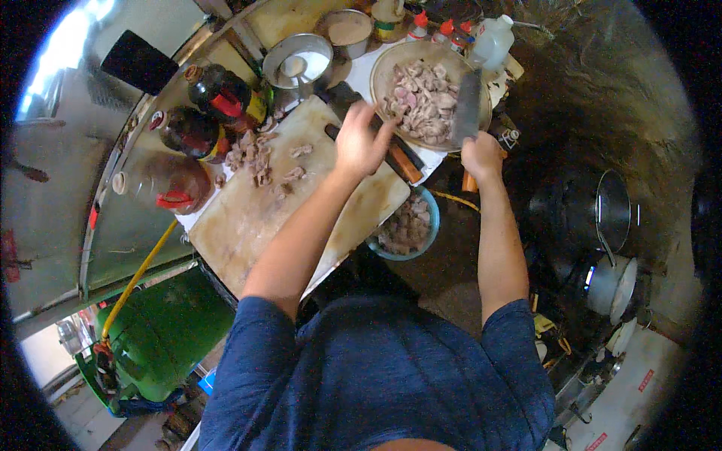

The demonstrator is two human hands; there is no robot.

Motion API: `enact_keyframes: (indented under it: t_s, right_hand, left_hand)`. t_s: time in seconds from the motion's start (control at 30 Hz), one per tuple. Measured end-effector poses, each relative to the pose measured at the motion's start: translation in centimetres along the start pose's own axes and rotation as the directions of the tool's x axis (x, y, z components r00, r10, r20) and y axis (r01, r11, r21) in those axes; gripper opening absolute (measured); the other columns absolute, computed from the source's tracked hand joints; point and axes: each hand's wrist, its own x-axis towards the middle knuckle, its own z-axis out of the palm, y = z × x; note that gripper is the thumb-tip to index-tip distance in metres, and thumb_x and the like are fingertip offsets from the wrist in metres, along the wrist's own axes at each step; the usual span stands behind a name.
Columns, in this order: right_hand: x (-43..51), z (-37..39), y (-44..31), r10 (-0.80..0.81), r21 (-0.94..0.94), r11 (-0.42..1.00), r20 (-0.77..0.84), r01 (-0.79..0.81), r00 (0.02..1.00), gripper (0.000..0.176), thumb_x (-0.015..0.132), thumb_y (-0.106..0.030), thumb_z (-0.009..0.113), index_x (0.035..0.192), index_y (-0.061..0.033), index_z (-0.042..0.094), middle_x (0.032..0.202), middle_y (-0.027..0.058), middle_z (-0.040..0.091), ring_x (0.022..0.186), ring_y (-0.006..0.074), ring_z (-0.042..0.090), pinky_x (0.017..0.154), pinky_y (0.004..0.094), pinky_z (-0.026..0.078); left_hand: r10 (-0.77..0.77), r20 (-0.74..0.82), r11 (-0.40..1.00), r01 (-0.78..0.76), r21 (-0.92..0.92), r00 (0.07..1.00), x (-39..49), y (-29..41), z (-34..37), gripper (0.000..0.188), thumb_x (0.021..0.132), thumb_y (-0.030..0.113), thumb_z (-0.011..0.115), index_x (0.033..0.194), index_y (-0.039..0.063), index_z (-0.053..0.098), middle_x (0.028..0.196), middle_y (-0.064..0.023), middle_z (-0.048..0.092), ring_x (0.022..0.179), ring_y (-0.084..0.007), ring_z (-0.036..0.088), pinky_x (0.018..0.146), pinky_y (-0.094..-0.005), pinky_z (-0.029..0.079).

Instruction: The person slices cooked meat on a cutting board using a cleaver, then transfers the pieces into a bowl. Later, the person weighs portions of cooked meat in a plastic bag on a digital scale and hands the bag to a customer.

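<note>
My right hand (483, 155) grips a cleaver by its handle; the broad blade (467, 107) stands over the right side of a large round bowl (379, 67) of cut meat pieces (426, 101). My left hand (364, 141) is at the bowl's lower left rim, fingers apart, with nothing visible in it; whether it touches the rim I cannot tell. Beneath and beside it lies a knife with a wooden handle (405, 163). A stained cutting board (225, 220) lies before me at a slant, with a heap of meat pieces (254, 158) at its upper left edge and several loose pieces nearby.
Dark bottles (217, 93) and a clear jug (163, 183) line the left. A metal bowl with a ladle (297, 61), a metal pot (347, 34) and red-capped bottles (418, 27) stand behind. Below the board's right corner is a blue basin (433, 217) of meat. Pans (609, 287) are at right.
</note>
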Motion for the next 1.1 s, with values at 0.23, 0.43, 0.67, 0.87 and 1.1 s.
enact_keyframes:
  t_s: [0.23, 0.43, 0.67, 0.87, 1.1]
  right_hand:
    - [-7.3, 1.5, 1.2, -0.338, 0.178, 0.913, -0.167, 0.366, 0.926, 0.019, 0.083, -0.021, 0.054, 0.089, -0.0035, 0.059, 0.082, 0.0235, 0.063, 0.079, 0.0443, 0.061, 0.076, 0.0508, 0.048]
    - [-12.4, 9.1, -2.3, -0.521, 0.121, 0.844, 0.414, 0.522, 0.746, 0.019, 0.082, -0.02, 0.056, 0.089, -0.0035, 0.06, 0.083, 0.0224, 0.064, 0.079, 0.0424, 0.062, 0.074, 0.0513, 0.048]
    - [-8.5, 13.4, -9.7, -0.742, -0.147, 0.543, 0.377, 0.827, 0.554, 0.018, 0.08, -0.014, 0.06, 0.094, -0.0036, 0.061, 0.077, 0.017, 0.061, 0.07, 0.0369, 0.064, 0.061, 0.0474, 0.052]
    - [-7.2, 18.2, -12.7, -0.741, -0.3, 0.468, 0.379, 0.831, 0.555, 0.024, 0.082, -0.011, 0.057, 0.104, -0.0033, 0.062, 0.078, 0.0153, 0.063, 0.066, 0.0348, 0.065, 0.059, 0.0453, 0.053]
    - [-11.8, 19.3, -8.6, -0.815, -0.179, 0.372, 0.407, 0.911, 0.412, 0.039, 0.08, -0.014, 0.06, 0.118, -0.006, 0.061, 0.074, 0.0093, 0.06, 0.06, 0.0304, 0.062, 0.053, 0.0404, 0.052]
  left_hand:
    - [-0.44, -0.156, 0.871, 0.463, 0.167, 0.884, -20.2, -11.5, -9.3, 0.027, 0.083, 0.012, 0.062, 0.109, 0.005, 0.062, 0.108, -0.0193, 0.062, 0.1, -0.0346, 0.06, 0.085, -0.0419, 0.049]
    - [-0.55, -0.331, 0.757, 0.625, 0.191, 0.767, -23.7, -15.9, -15.9, 0.033, 0.084, 0.017, 0.064, 0.115, 0.004, 0.061, 0.112, -0.017, 0.06, 0.101, -0.0332, 0.06, 0.084, -0.0395, 0.05]
    - [-0.412, -0.484, 0.779, 0.574, 0.253, 0.772, -15.1, -21.5, -18.4, 0.05, 0.083, 0.034, 0.065, 0.124, 0.007, 0.055, 0.125, -0.0212, 0.052, 0.116, -0.0384, 0.05, 0.099, -0.0438, 0.041]
    - [-0.282, -0.425, 0.813, 0.449, 0.37, 0.86, -9.3, -22.3, -16.1, 0.055, 0.081, 0.037, 0.065, 0.129, 0.012, 0.053, 0.134, -0.0242, 0.047, 0.123, -0.0419, 0.044, 0.104, -0.0486, 0.035]
    - [-0.328, -0.375, 0.857, 0.44, 0.267, 0.867, -13.5, -20.9, -11.3, 0.055, 0.084, 0.024, 0.06, 0.135, 0.007, 0.047, 0.142, -0.0267, 0.035, 0.128, -0.044, 0.036, 0.107, -0.0517, 0.029]
